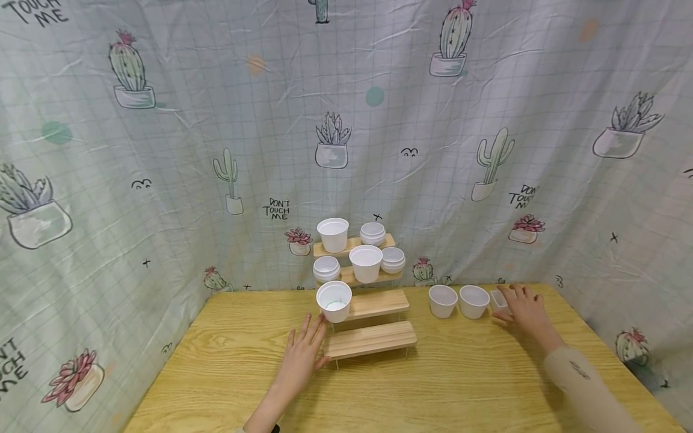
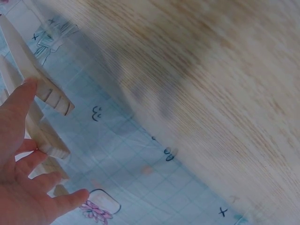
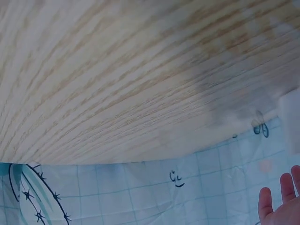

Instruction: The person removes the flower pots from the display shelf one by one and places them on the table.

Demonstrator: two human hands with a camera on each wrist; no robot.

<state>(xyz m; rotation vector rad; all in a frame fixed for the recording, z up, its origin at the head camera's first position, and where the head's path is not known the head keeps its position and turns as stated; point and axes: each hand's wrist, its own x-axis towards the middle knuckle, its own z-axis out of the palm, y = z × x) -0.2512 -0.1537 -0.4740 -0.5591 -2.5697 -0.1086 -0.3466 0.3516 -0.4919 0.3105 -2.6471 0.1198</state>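
My left hand is at the left end of a wooden stepped stand, fingers straight. In the left wrist view its thumb lies against the end of one step, with the fingers by the steps behind it. A large white cup on the second step from the front is just above its fingertips. My right hand reaches over a small white container at the table's back right, partly hiding it. In the right wrist view the visible fingers are extended, beside a white surface.
Higher steps of the stand hold two more large white cups and several small stacked white bowls. Two white cups stand in a row left of my right hand. A cactus-print curtain surrounds the wooden table.
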